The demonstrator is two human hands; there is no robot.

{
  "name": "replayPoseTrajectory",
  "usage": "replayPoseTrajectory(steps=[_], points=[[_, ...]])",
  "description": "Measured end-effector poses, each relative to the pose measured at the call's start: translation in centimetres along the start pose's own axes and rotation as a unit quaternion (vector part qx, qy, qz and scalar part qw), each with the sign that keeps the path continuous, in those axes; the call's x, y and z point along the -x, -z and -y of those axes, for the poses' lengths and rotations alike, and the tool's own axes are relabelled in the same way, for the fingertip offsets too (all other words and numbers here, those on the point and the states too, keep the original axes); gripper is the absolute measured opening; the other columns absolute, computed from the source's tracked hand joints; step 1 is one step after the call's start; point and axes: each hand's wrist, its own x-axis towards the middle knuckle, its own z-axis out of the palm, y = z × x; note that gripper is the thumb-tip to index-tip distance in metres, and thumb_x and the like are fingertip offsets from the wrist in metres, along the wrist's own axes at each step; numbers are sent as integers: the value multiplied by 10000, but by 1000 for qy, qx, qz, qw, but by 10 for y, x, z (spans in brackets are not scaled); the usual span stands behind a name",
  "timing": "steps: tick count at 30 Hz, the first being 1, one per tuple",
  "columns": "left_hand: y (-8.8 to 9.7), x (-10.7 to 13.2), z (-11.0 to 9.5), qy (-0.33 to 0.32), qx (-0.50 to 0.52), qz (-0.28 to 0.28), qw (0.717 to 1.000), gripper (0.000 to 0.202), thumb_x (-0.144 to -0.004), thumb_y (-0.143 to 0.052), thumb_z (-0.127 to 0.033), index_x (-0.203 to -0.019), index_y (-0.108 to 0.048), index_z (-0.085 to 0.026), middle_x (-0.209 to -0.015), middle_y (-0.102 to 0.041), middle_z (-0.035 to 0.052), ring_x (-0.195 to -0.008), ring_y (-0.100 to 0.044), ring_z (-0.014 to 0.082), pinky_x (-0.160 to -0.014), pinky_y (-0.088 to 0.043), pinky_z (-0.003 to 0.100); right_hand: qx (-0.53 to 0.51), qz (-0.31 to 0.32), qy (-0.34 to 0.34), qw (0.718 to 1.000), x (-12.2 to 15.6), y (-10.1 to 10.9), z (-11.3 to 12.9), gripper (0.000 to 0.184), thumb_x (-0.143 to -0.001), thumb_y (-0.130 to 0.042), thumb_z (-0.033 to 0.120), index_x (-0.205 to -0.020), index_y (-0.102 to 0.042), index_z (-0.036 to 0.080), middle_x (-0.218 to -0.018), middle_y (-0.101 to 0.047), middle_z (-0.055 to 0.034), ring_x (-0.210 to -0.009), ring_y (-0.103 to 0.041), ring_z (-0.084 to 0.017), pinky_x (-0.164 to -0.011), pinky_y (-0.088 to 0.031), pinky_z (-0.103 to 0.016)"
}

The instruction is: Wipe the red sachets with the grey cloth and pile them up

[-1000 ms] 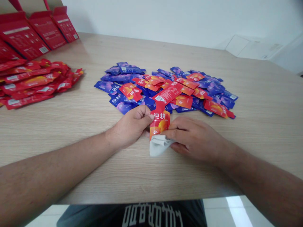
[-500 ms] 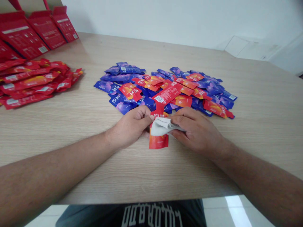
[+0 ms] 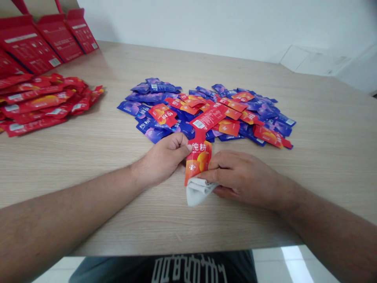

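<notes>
My left hand pinches the left edge of a red and orange pouch, its printed front facing up and its narrow neck pointing away from me. In my right hand is a folded pale grey cloth, which covers the pouch's lower right end and hangs past it. Just beyond both hands spreads a pile of blue pouches, with several red and orange pouches lying on top of them. The fingertips under the held pouch are hidden.
A stack of red pouches lies at the left on the wooden table. Behind it stand several red cartons with raised flaps. A pale wall borders the table's far edge.
My right hand has moved the cloth down the pouch toward me, from its middle to its bottom end, uncovering the printed front. My left hand keeps its hold in place.
</notes>
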Motion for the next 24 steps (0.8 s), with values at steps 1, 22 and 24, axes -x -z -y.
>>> replayPoseTrajectory(steps=[1,22,24], points=[[0,0,0,-2,2,2,1000,294,-893,-776,-389,-847,-569,-185,-737,-631,-3,-611,-584,107,-549,-511,218,-2,7,2,1000,0,1,0,278,-964,-674,199,-1230,-754,223,-1120,-746,-85,-972,-680,-235,-839,-559,-376],[2,-2,2,-13,-43,11,999,303,-916,-746,-421,-879,-552,-191,-757,-626,-8,-632,-591,114,-581,-525,235,46,-117,-88,988,0,-7,-12,190,-1001,-647,264,-1157,-707,172,-1091,-700,-109,-979,-666,-253,-843,-562,-389],[3,-3,2,-14,-50,18,999,308,-909,-754,-419,-871,-552,-189,-751,-622,-11,-618,-580,107,-571,-510,225,36,-86,-48,994,0,-7,-9,211,-1010,-619,233,-1200,-703,192,-1089,-708,-92,-986,-667,-244,-858,-562,-383]])
